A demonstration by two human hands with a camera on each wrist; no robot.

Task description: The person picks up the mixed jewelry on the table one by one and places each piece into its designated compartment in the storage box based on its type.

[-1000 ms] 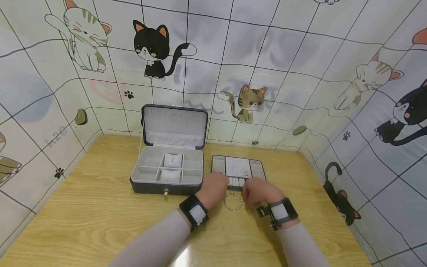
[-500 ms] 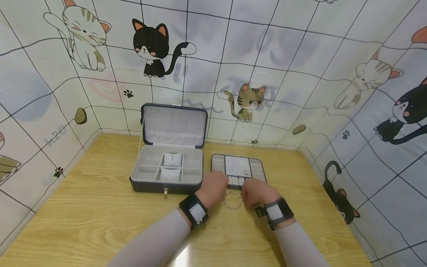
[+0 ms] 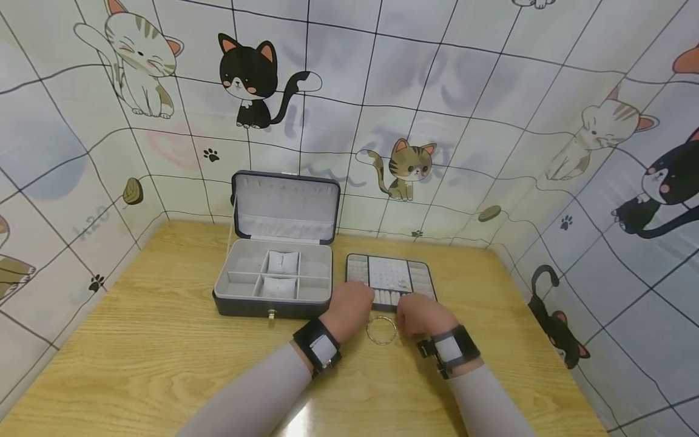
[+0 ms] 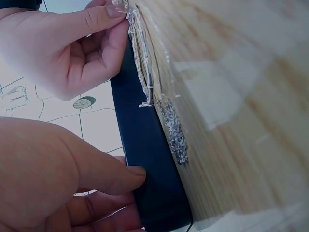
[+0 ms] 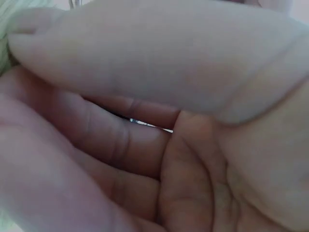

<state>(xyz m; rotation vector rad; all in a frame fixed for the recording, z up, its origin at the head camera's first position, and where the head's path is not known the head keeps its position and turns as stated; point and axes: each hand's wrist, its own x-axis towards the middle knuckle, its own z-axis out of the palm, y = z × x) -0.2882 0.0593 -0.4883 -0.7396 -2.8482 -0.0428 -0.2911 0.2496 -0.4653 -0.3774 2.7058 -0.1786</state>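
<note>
A jewelry tray with a dark rim and pale compartments lies on the table. My left hand grips its front left part; in the left wrist view the thumb presses the dark side wall. Near the tray's front right, my right hand has curled fingers, its thumb and forefinger pinching a small glittering piece; its kind is hidden. A thin bangle lies between the hands on the table. Beside the tray, in the left wrist view, is a heap of silvery sparkling jewelry.
Left of the tray stands a dark jewelry box with its lid raised. White cushions sit in its middle compartments. A cat-print cloth hangs behind the wooden table and along its sides.
My right wrist has shifted slightly left and turned a little. The left hand, tray, bangle and box stay in place.
</note>
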